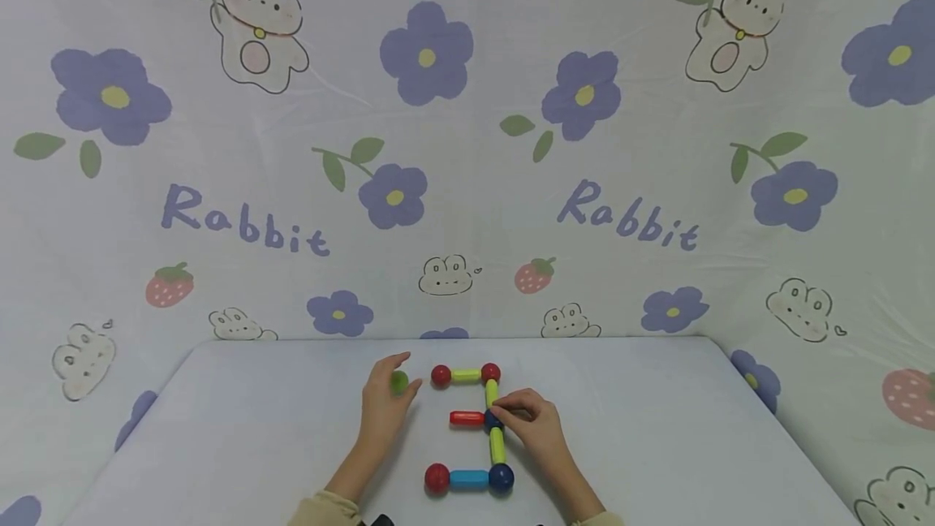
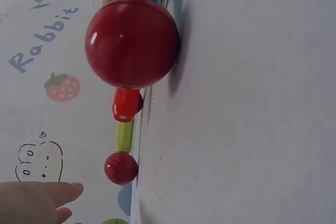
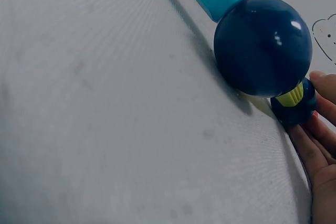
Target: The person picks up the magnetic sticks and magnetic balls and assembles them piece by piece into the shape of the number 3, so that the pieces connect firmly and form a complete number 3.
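Note:
Magnetic balls and rods form a figure like a 3 on the table. Its middle dark blue ball (image 1: 493, 419) is gripped between the thumb and fingers of my right hand (image 1: 533, 420). From that ball a red rod (image 1: 466, 418) points left; yellow-green rods (image 1: 497, 446) run up and down. At the top, a red ball (image 1: 441, 376) ends a yellow-green rod (image 1: 465, 375) joined to another red ball (image 1: 490, 372). My left hand (image 1: 381, 404), thumb and fingers apart, is around a loose green ball (image 1: 398, 381), which shows only partly in the left wrist view.
Nearest the person, a blue rod (image 1: 469, 479) links a large-looking red ball (image 1: 437, 478) and a dark blue ball (image 1: 501, 478). The white table (image 1: 248, 428) stretches out on both sides. Behind it hangs a cloth (image 1: 467, 144) printed with rabbits and flowers.

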Demonstrator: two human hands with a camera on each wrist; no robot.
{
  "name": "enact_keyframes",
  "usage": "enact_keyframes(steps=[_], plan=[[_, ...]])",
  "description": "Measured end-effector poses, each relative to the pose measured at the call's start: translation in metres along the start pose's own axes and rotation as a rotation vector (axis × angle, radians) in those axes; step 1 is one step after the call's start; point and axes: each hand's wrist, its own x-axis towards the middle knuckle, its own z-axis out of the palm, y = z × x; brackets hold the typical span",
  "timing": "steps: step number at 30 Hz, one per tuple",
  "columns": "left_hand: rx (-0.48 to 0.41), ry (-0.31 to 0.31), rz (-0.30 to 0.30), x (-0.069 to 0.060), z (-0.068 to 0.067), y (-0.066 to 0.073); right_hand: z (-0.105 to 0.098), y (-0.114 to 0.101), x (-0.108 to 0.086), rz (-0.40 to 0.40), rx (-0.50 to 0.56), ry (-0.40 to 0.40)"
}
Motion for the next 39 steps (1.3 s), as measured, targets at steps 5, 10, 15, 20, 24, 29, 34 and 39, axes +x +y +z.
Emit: enact_keyframes(steps=[5,10,15,20,24,29,34,39], plan=[[0.050,-0.004,-0.056,-0.001,0.000,-0.006,0.001,0.021,0.007,-0.001,-0.015,0.001],[0.021,-0.005,-0.115,-0.003,-0.001,-0.012,0.001,0.020,0.008,0.008,-0.038,-0.005],[-0.019,-0.008,-0.146,-0.004,-0.001,-0.015,0.000,0.001,0.001,0.006,-0.025,-0.011],[-0.069,0.003,-0.156,-0.005,-0.001,-0.015,0.000,0.002,0.001,0.006,-0.023,-0.012],[-0.114,-0.016,-0.188,-0.006,-0.002,-0.014,0.000,0.019,0.007,0.007,-0.029,-0.004],[-0.160,-0.042,-0.205,-0.007,-0.003,-0.015,0.003,0.031,0.010,0.007,-0.050,0.020],[-0.171,-0.068,-0.225,-0.009,-0.004,-0.016,0.004,0.030,0.009,0.007,-0.049,0.029],[-0.158,-0.100,-0.271,-0.009,-0.003,-0.018,0.004,0.027,0.008,0.011,-0.058,0.042]])
